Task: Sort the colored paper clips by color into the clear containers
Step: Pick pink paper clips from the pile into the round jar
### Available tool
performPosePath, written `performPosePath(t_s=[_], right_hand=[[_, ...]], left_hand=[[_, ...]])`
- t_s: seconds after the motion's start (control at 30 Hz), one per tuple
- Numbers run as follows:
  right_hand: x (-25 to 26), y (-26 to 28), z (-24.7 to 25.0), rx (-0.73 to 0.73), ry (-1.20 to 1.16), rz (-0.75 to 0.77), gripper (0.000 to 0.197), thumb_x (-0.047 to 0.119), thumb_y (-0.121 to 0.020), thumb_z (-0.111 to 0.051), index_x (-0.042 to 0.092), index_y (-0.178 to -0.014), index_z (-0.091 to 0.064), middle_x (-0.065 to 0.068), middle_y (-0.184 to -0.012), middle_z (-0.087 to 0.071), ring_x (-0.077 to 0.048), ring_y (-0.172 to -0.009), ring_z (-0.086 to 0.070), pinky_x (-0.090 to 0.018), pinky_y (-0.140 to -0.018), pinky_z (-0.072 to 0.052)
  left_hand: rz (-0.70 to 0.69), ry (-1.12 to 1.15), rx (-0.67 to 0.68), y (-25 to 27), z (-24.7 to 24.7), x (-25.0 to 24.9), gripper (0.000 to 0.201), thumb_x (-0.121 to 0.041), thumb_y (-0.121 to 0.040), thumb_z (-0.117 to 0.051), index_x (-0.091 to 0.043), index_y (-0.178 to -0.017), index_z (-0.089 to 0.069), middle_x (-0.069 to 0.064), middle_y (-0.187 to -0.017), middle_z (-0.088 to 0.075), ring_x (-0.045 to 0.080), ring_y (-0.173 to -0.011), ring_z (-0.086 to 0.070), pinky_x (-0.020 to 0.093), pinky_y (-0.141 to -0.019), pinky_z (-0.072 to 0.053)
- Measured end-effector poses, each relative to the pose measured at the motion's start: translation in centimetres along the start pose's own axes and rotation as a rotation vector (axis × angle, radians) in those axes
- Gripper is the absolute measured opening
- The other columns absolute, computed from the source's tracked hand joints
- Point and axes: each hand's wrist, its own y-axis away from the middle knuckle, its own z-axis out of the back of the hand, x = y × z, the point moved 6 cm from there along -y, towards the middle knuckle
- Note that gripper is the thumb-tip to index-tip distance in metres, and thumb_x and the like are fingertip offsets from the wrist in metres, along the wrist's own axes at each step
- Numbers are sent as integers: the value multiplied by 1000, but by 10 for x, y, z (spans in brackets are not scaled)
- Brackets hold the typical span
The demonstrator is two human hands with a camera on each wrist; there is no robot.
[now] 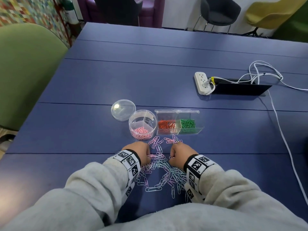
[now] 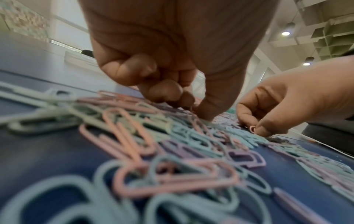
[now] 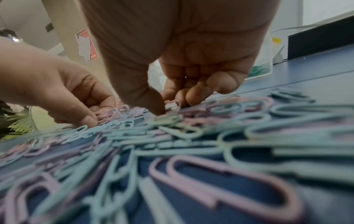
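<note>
A loose pile of pastel paper clips (image 1: 160, 170), pink, pale blue and lilac, lies on the blue table (image 1: 150, 77) between my wrists. My left hand (image 1: 148, 155) is curled over the pile's left side and pinches pink clips (image 3: 107, 113). My right hand (image 1: 171, 157) is curled over the right side, thumb and fingers pinching a pink clip (image 2: 252, 128). Just beyond the hands stands a round divided clear container (image 1: 143, 125) holding pink clips. To its right, a clear rectangular box (image 1: 179, 124) holds orange clips (image 1: 166, 125) and green clips (image 1: 188, 125).
The round clear lid (image 1: 123, 110) lies behind the round container. A white power strip (image 1: 202, 82) with cables (image 1: 276, 117) and a black cable hatch (image 1: 241, 88) sit at the back right. A green chair (image 1: 25, 72) stands off the table's left edge.
</note>
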Motion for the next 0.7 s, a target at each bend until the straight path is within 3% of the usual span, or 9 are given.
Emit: performPosePath(t_s=[0.13, 0.3, 0.37, 0.47, 0.57, 0.7], right_hand=[[-6, 5, 0, -13, -41, -10, 20, 17, -84, -60, 22, -68, -49, 0, -91, -57, -17, -80, -56, -28, -75, -50], [-16, 9, 4, -108, -205, -9, 20, 11, -82, -57, 22, -69, -47, 4, -76, -57, -13, -68, -53, -23, -60, -44], [-20, 9, 5, -135, -282, -7, 18, 8, -82, -54, 24, -76, -48, 6, -73, -54, -10, -65, -50, -22, -61, -44], [-23, 9, 6, -142, -370, 5, 23, 5, -87, -49, 24, -99, -54, 8, -71, -52, -6, -63, -48, -23, -64, -44], [-24, 10, 10, -157, -468, -27, 23, 5, -89, -43, 21, -82, -58, 3, -68, -53, -13, -61, -50, -26, -60, -46], [-12, 8, 9, -106, -585, -18, 29, 2, -88, -36, 18, -69, -51, -1, -65, -51, -14, -56, -45, -25, -54, -39]], left_hand=[[-13, 9, -11, 5, 0, 3, 9, -32, -87, -58, -24, -87, -63, -2, -94, -67, 18, -88, -62, 27, -73, -48], [-11, 144, -89, 11, 5, 15, 9, -29, -87, -63, -21, -91, -65, -5, -91, -63, 13, -89, -60, 25, -81, -48], [1, 207, -112, 13, 5, 24, 6, -28, -85, -66, -24, -82, -63, -10, -82, -60, 11, -83, -60, 25, -79, -49], [18, 276, -168, 16, 5, 34, 17, -26, -83, -68, -26, -70, -57, -11, -74, -59, 8, -72, -57, 21, -67, -45], [29, 379, -227, 21, 9, 40, 21, -17, -83, -63, -21, -67, -49, -4, -70, -58, 14, -65, -54, 23, -59, -44], [20, 522, -207, 21, 9, 41, 17, -9, -83, -55, -18, -73, -43, 7, -73, -62, 24, -67, -60, 35, -66, -52]])
